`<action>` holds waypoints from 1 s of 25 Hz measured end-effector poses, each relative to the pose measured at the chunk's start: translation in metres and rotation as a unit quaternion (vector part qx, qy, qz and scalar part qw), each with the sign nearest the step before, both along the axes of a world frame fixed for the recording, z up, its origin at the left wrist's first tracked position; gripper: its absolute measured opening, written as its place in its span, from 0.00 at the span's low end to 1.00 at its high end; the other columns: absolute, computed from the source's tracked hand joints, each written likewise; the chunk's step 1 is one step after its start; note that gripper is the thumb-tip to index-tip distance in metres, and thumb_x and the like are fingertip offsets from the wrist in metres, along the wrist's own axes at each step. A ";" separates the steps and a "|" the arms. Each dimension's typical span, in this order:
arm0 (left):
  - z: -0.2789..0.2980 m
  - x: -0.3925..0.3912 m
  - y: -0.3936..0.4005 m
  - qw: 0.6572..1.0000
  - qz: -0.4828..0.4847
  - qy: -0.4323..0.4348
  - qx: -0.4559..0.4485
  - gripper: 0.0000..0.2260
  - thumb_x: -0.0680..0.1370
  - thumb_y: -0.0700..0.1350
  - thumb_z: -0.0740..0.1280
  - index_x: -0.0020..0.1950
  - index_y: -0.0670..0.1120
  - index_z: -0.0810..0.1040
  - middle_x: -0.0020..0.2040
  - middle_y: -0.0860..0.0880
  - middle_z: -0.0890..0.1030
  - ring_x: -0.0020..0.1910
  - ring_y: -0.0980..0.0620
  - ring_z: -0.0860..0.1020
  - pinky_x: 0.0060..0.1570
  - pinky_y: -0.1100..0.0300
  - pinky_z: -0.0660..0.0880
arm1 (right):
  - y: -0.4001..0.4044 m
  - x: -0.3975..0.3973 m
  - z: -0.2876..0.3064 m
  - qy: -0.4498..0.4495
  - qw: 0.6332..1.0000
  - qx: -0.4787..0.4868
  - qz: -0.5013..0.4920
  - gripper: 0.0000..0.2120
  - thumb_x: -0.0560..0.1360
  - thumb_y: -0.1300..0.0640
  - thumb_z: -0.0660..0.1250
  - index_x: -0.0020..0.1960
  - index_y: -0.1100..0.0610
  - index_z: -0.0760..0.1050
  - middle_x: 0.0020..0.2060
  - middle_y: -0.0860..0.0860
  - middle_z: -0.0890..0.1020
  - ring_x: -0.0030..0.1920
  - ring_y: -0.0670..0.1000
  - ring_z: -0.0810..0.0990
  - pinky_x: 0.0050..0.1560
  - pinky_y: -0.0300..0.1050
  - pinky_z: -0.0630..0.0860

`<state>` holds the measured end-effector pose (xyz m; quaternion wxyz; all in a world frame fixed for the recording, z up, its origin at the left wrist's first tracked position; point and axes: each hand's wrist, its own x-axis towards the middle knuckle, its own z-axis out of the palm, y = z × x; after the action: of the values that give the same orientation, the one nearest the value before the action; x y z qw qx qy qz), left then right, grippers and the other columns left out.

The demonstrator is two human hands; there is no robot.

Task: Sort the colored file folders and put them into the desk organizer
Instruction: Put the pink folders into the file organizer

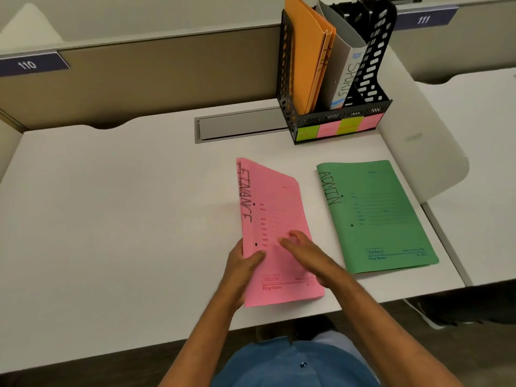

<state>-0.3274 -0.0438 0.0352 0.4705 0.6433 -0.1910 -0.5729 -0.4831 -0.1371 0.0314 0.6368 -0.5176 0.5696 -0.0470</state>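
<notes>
A pink folder (275,208) marked FINANCE is tilted up off the white desk (111,219) along its left edge. My left hand (243,263) grips that left edge near the bottom, thumb on the cover. My right hand (304,255) rests flat on the cover's lower right, fingers apart. A green folder (379,219) marked ADMIN lies flat to the right. At the back stands the black desk organizer (287,79), with orange folders (310,54) in its left slot and a grey folder (346,68) marked SPORTS beside them. Its right slots look empty.
Green and pink sticky labels (337,128) line the organizer's front. A grey cable hatch (240,125) is set into the desk left of it. A beige partition (139,79) with tag 110 closes the back. The desk's front edge runs just under my forearms.
</notes>
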 end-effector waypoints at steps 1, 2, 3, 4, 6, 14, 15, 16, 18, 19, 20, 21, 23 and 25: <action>0.009 -0.003 -0.008 0.999 -0.026 -0.035 -0.022 0.19 0.80 0.41 0.68 0.70 0.51 0.75 0.58 0.48 0.86 0.54 0.45 0.85 0.54 0.44 0.83 | -0.004 0.001 0.016 -0.030 0.999 0.014 -0.008 0.30 0.81 0.38 0.61 0.78 0.50 0.60 0.73 0.48 0.70 0.67 0.52 0.70 0.67 0.58 0.69; 0.019 -0.007 -0.017 0.995 -0.053 -0.076 -0.044 0.18 0.81 0.43 0.68 0.70 0.53 0.75 0.58 0.50 0.85 0.54 0.47 0.85 0.54 0.47 0.83 | -0.009 0.003 0.032 -0.064 0.998 0.021 -0.017 0.30 0.80 0.36 0.61 0.76 0.48 0.62 0.71 0.46 0.71 0.68 0.52 0.70 0.67 0.62 0.70; 0.030 -0.011 -0.029 0.988 -0.079 -0.119 -0.065 0.18 0.80 0.47 0.67 0.70 0.54 0.75 0.59 0.53 0.84 0.54 0.50 0.85 0.54 0.50 0.83 | -0.016 0.003 0.047 -0.100 0.994 0.023 -0.030 0.29 0.79 0.35 0.62 0.75 0.47 0.63 0.68 0.43 0.72 0.68 0.51 0.69 0.65 0.63 0.72; 0.041 -0.016 -0.041 0.977 -0.102 -0.166 -0.083 0.17 0.80 0.50 0.66 0.70 0.55 0.75 0.59 0.55 0.84 0.54 0.52 0.84 0.53 0.53 0.83 | -0.023 0.002 0.063 -0.135 0.990 0.018 -0.047 0.27 0.78 0.35 0.64 0.73 0.45 0.65 0.66 0.41 0.73 0.68 0.49 0.69 0.64 0.63 0.74; 0.060 -0.028 -0.066 0.947 -0.129 -0.272 -0.111 0.16 0.81 0.52 0.66 0.68 0.55 0.74 0.57 0.55 0.82 0.52 0.53 0.82 0.50 0.58 0.82 | -0.039 -0.005 0.089 -0.201 0.975 0.000 -0.093 0.28 0.76 0.37 0.69 0.71 0.45 0.68 0.63 0.41 0.76 0.68 0.50 0.72 0.62 0.63 0.78; 0.086 -0.092 -0.136 0.809 -0.193 -0.477 -0.285 0.25 0.74 0.42 0.72 0.72 0.46 0.73 0.66 0.46 0.79 0.61 0.46 0.78 0.56 0.52 0.79 | -0.092 -0.059 0.143 -0.292 0.888 -0.126 -0.333 0.07 0.76 0.58 0.73 0.53 0.52 0.77 0.34 0.44 0.81 0.41 0.50 0.82 0.47 0.53 0.82; 0.083 -0.102 -0.143 0.801 -0.202 -0.480 -0.296 0.27 0.73 0.42 0.72 0.72 0.45 0.73 0.68 0.45 0.78 0.64 0.44 0.77 0.59 0.48 0.79 | -0.098 -0.065 0.144 -0.297 0.867 -0.125 -0.380 0.08 0.75 0.61 0.73 0.51 0.52 0.78 0.33 0.44 0.81 0.39 0.48 0.82 0.43 0.48 0.81; 0.080 -0.112 -0.151 0.793 -0.214 -0.483 -0.303 0.29 0.73 0.42 0.72 0.74 0.44 0.72 0.71 0.45 0.76 0.67 0.43 0.75 0.63 0.46 0.78 | -0.106 -0.071 0.146 -0.299 0.846 -0.123 -0.424 0.09 0.75 0.64 0.73 0.51 0.53 0.78 0.33 0.44 0.82 0.37 0.47 0.82 0.39 0.44 0.81; 0.072 -0.131 -0.171 0.786 -0.230 -0.486 -0.305 0.33 0.72 0.41 0.73 0.76 0.45 0.70 0.75 0.45 0.73 0.73 0.44 0.71 0.69 0.45 0.74 | -0.120 -0.085 0.146 -0.295 0.812 -0.133 -0.486 0.10 0.74 0.68 0.70 0.49 0.54 0.79 0.33 0.44 0.83 0.35 0.46 0.83 0.35 0.40 0.80; 0.069 -0.140 -0.181 0.786 -0.236 -0.486 -0.301 0.34 0.72 0.42 0.74 0.77 0.46 0.68 0.77 0.45 0.71 0.74 0.44 0.69 0.70 0.45 0.73 | -0.129 -0.092 0.145 -0.288 0.802 -0.146 -0.503 0.11 0.74 0.70 0.70 0.48 0.54 0.78 0.32 0.44 0.83 0.34 0.46 0.83 0.35 0.40 0.80; 0.067 -0.148 -0.191 0.786 -0.240 -0.486 -0.298 0.35 0.72 0.42 0.74 0.78 0.46 0.67 0.78 0.46 0.69 0.76 0.45 0.68 0.71 0.46 0.72 | -0.138 -0.097 0.146 -0.280 0.795 -0.160 -0.513 0.11 0.74 0.70 0.69 0.47 0.54 0.78 0.33 0.44 0.83 0.35 0.46 0.83 0.36 0.40 0.79; 0.066 -0.156 -0.202 0.786 -0.241 -0.485 -0.300 0.35 0.73 0.42 0.73 0.79 0.46 0.66 0.79 0.46 0.68 0.77 0.45 0.66 0.72 0.46 0.71 | -0.148 -0.104 0.146 -0.272 0.793 -0.173 -0.516 0.12 0.74 0.71 0.69 0.47 0.54 0.78 0.33 0.44 0.84 0.36 0.45 0.83 0.37 0.39 0.79; 0.066 -0.168 -0.224 0.785 -0.246 -0.476 -0.311 0.34 0.74 0.43 0.71 0.79 0.47 0.65 0.81 0.48 0.64 0.79 0.47 0.63 0.75 0.47 0.68 | -0.165 -0.112 0.146 -0.267 0.791 -0.198 -0.514 0.13 0.75 0.71 0.68 0.46 0.53 0.78 0.33 0.42 0.85 0.36 0.42 0.84 0.40 0.40 0.80; 0.071 -0.174 -0.247 0.801 -0.257 -0.443 -0.311 0.33 0.76 0.47 0.71 0.80 0.49 0.64 0.81 0.50 0.63 0.80 0.51 0.61 0.77 0.52 0.64 | -0.183 -0.118 0.148 -0.269 0.788 -0.220 -0.509 0.14 0.76 0.72 0.66 0.46 0.52 0.78 0.34 0.41 0.85 0.37 0.42 0.85 0.41 0.38 0.80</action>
<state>-0.5018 -0.2911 0.1060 0.3449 0.5738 -0.7046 -0.2352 -0.6012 -0.3199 0.1799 0.5167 -0.2452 0.5308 -0.6254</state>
